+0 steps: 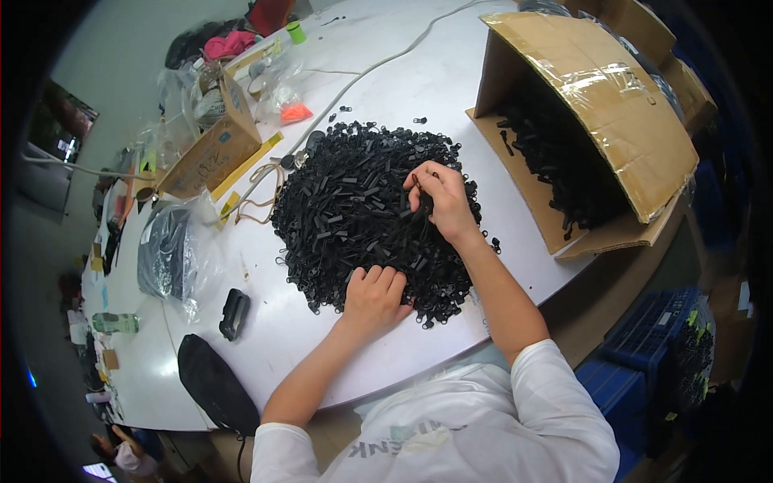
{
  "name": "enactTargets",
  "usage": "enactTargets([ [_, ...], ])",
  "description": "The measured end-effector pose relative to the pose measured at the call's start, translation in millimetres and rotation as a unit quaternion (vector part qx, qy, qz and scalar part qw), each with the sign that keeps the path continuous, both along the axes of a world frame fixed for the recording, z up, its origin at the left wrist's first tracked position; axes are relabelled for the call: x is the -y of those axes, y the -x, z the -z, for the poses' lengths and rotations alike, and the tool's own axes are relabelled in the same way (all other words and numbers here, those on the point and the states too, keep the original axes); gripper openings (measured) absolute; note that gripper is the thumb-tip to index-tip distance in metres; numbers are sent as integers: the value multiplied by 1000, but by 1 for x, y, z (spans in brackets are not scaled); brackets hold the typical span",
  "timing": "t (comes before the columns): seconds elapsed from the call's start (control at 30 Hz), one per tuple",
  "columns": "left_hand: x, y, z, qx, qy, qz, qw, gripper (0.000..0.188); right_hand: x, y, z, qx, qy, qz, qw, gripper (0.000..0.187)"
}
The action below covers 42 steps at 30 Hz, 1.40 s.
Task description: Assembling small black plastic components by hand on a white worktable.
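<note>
A broad heap of black zipper sliders with pull tabs [346,213] covers the middle of the white table. Over its right side, my right hand [441,201] is closed in a pinch, with a small black zipper slider between thumb and fingers. At the heap's near edge rests my left hand [374,298], back upward and fingers curled down against the sliders. Its fingertips are hidden, so whatever they grip does not show. To the right, a cardboard box [596,88] lies on its side, opening toward the heap, with more black pieces [555,169] inside.
On the left lie a clear plastic bag with dark contents [165,253], a small black case [234,314] and a black pouch [213,382]. Farther back stand an open carton [213,149] and a green roll [295,32]. A grey cable [403,50] crosses the table. Blue crates [656,330] stand below right.
</note>
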State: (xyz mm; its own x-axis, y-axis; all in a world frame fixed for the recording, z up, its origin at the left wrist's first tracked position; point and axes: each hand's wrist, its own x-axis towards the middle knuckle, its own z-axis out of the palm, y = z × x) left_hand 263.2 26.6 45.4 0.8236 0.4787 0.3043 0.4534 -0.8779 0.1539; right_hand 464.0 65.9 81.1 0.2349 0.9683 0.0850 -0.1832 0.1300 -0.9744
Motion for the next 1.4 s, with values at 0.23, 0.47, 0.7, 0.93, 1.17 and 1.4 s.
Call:
enactTargets([
  [0.23, -9, 0, 2, 27, -3, 19, 999, 25, -5, 2, 9, 70, -80, -4, 994, 18],
  [0.47, -36, -11, -33, 132, 107, -63, 983, 22, -2, 3, 9, 43, -124, -51, 990, 20],
  [0.7, -77, -8, -52, 202, 643, -20, 739, 26, 3, 7, 15, -37, -109, -80, 990, 28],
  [0.93, -96, -13, -50, 227, 647, -20, 728, 23, 4, 13, 16, -90, -125, -101, 983, 25],
  [1.17, -100, -7, -58, 165, 504, -46, 846, 20, 1, 15, 12, 130, -143, -62, 979, 14],
  [1.4, -105, 6, -65, 155, 472, -69, 865, 23, 3, 12, 4, 308, -200, -6, 930, 5],
])
